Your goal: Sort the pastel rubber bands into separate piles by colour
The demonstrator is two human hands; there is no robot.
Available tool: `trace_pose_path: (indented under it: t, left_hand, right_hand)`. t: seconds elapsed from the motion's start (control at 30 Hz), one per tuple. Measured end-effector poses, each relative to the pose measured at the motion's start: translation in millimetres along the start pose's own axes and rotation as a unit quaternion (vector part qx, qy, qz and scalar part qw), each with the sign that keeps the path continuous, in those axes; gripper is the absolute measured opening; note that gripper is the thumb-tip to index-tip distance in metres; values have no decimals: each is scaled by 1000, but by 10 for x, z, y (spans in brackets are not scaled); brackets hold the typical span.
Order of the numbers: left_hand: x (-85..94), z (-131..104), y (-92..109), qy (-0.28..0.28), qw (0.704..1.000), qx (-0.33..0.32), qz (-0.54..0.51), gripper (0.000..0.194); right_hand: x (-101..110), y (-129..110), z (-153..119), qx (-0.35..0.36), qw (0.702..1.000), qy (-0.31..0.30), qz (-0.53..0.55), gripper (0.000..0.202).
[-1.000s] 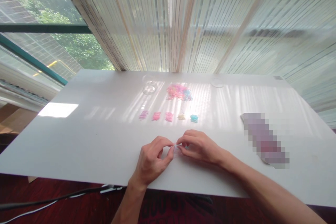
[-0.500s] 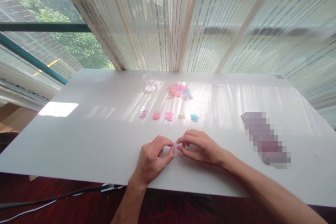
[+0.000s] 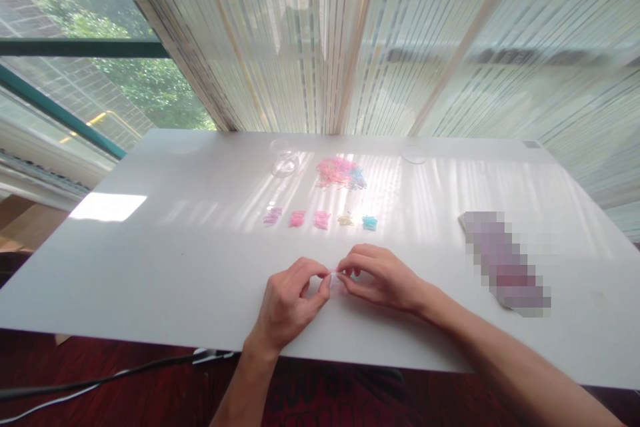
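My left hand (image 3: 293, 300) is closed in a pinch, thumb against forefinger, on a small clear, whitish piece (image 3: 333, 276) just above the table. From the other side my right hand (image 3: 377, 280) pinches the same piece, its fingertips almost meeting those of the left. The piece is too small and pale to name. A bit of teal (image 3: 356, 276) shows beneath my right fingers, mostly hidden. Beyond my hands lie small sorted bunches of thin pieces in a row: purple (image 3: 273, 216), deep pink (image 3: 297, 219), pink (image 3: 321, 219), pale yellow (image 3: 345, 219) and teal (image 3: 369, 222).
Farther back on the white table (image 3: 150, 267) is a mixed pile (image 3: 341, 173) of thin pink, purple and blue pieces. Clear round containers (image 3: 285, 165) stand left of it, and a clear disc (image 3: 413, 155) lies to the right. A blurred-out flat object (image 3: 505, 263) rests at the right.
My right thumb and fingertips have closed together on the pale piece, and more of it shows between the hands. My left hand has barely moved. The view has shifted slightly.
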State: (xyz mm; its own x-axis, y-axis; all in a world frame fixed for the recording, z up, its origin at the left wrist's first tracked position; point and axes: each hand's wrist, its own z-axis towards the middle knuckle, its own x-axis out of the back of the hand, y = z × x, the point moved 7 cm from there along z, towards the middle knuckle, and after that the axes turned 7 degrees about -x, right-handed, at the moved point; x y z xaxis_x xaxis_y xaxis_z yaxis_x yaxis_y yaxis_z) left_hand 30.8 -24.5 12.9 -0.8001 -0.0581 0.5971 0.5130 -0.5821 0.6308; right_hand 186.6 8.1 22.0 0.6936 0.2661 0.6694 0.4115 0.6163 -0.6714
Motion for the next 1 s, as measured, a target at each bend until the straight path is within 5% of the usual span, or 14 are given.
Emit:
trace_pose_path:
  t: [0.67,1.0]
  left_hand:
    - [-12,-6,-30,-8,1000,24,5,5]
    - [2,-6,-29,-1,1000,21,4,5]
  right_hand:
    - [-3,62,8,-20,1000,-5,-17,10]
    - [658,450,2,-104,983,106,-105,14]
